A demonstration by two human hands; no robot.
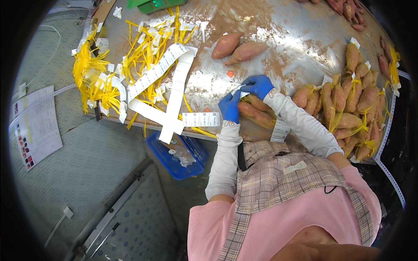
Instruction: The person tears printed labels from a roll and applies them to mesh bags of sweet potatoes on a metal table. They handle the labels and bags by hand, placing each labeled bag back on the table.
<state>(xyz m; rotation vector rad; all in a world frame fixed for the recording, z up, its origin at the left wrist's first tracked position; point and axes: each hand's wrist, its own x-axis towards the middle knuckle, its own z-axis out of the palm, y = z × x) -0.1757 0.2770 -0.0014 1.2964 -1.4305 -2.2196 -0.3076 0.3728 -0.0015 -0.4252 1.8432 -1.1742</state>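
My left hand point(229, 107), in a blue glove, has its fingers pinched on a small white label point(238, 90). From the other side my right hand point(258, 86), also blue-gloved, pinches the same label. Just below them, a net bag of sweet potatoes point(257, 115) lies at the table's near edge, its top partly hidden by my hands. Two loose sweet potatoes, one rounder point(225, 46) and one longer point(247, 53), rest beyond my hands. A short label strip point(200, 119) lies left of my left hand, and another label piece point(280, 130) sits beside the bag.
Yellow net or tie strips point(146, 56) and a long folded label strip point(175, 98) cover the table's left. Bagged sweet potatoes point(348, 104) pile up at right. A green device point(159, 4) stands at the back; a blue basket point(180, 167) sits below the table edge.
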